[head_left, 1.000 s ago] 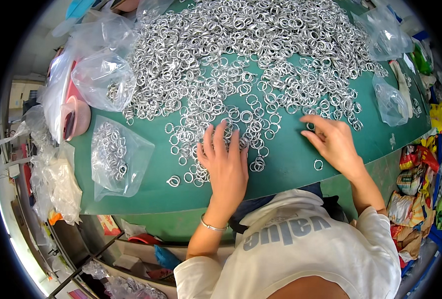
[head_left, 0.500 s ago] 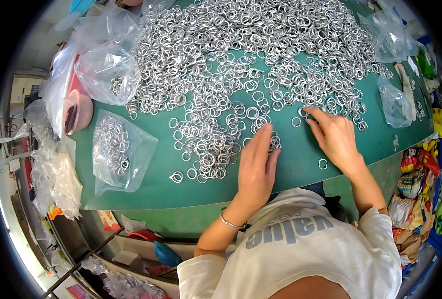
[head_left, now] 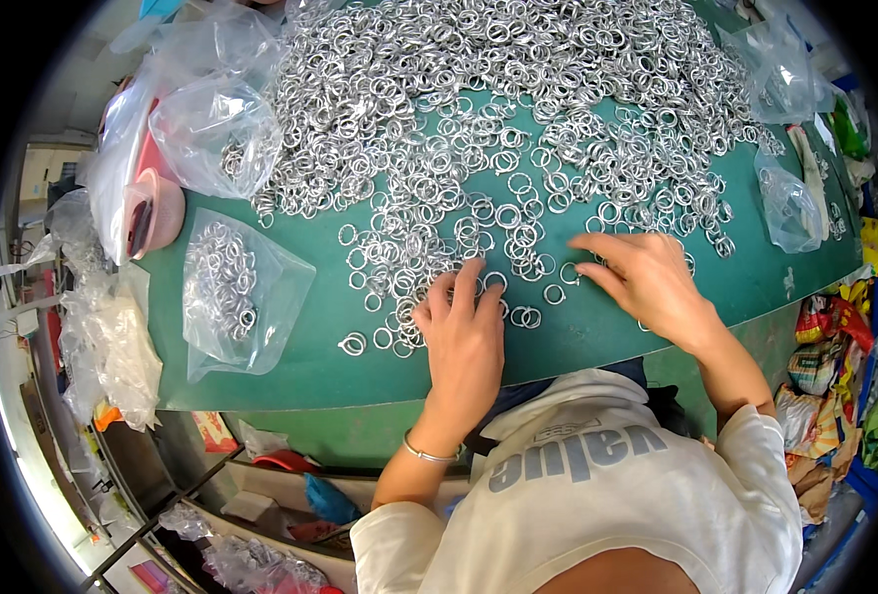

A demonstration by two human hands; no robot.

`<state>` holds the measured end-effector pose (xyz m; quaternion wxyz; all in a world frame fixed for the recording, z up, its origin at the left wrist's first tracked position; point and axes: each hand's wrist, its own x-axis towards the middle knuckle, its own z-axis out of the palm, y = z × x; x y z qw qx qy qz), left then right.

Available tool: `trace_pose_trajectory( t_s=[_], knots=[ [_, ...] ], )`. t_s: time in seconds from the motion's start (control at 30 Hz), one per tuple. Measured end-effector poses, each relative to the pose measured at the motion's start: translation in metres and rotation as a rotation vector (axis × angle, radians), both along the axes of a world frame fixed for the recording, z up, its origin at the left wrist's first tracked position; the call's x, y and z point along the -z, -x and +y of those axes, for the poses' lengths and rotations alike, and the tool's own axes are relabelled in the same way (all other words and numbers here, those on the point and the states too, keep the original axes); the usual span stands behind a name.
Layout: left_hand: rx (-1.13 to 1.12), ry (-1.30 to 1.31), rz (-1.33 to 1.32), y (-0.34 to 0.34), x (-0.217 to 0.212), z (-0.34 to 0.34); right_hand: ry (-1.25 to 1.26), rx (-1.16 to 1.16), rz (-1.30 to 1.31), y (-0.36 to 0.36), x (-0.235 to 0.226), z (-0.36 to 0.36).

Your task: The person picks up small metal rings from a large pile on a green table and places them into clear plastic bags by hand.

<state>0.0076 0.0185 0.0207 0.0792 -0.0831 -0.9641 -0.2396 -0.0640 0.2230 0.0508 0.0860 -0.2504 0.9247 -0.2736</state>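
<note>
Many silvery metal rings lie on the green table (head_left: 340,381), heaped in a big pile (head_left: 518,59) at the far side, with a looser cluster (head_left: 399,257) nearer to me. My left hand (head_left: 467,342) rests with bent, spread fingers on the near edge of that cluster, touching rings but gripping none that I can see. To the right, my right hand (head_left: 657,282) has its thumb and index finger apart. Beside its thumb tip lies a single ring (head_left: 570,273); another loose ring (head_left: 555,294) is just nearer to me. A few rings (head_left: 525,317) sit between the hands.
On the left lies a clear plastic bag (head_left: 281,297) with rings in it. Beyond it are empty-looking clear bags (head_left: 211,134) and a pink container (head_left: 167,213). More clear bags (head_left: 790,203) lie at the right. Colourful packages (head_left: 820,366) fill the space beyond the table's right edge.
My left hand has moved left onto the ring cluster, its fingers spreading. My right hand has shifted left and a little nearer to me. Several rings now lie differently between the hands.
</note>
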Motion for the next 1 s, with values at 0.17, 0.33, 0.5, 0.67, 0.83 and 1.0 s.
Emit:
trace_pose_trajectory(
  t_s=[0.17, 0.33, 0.5, 0.67, 0.83, 1.0],
  knots=[
    [0.039, -0.077, -0.021, 0.009, -0.004, 0.003, 0.036, -0.047, 0.198, 0.031, 0.017, -0.047],
    [0.005, -0.291, 0.052, 0.009, -0.003, 0.001, -0.087, -0.084, 0.21, 0.035, 0.023, -0.045],
    [-0.155, -1.386, -0.242, 0.002, -0.004, -0.01, 0.059, 0.071, 0.111, 0.033, 0.015, -0.024],
    [-0.103, -2.026, -0.496, 0.005, 0.003, -0.016, 0.458, 0.214, -0.409, 0.029, 0.022, -0.002],
    [-0.252, -1.964, -0.46, 0.002, -0.015, -0.003, 0.992, 0.327, -0.994, 0.026, 0.005, -0.002],
    [-0.098, -2.038, -0.562, -0.006, 0.002, -0.01, 0.413, 0.18, -0.248, 0.021, 0.018, -0.016]
  ],
)
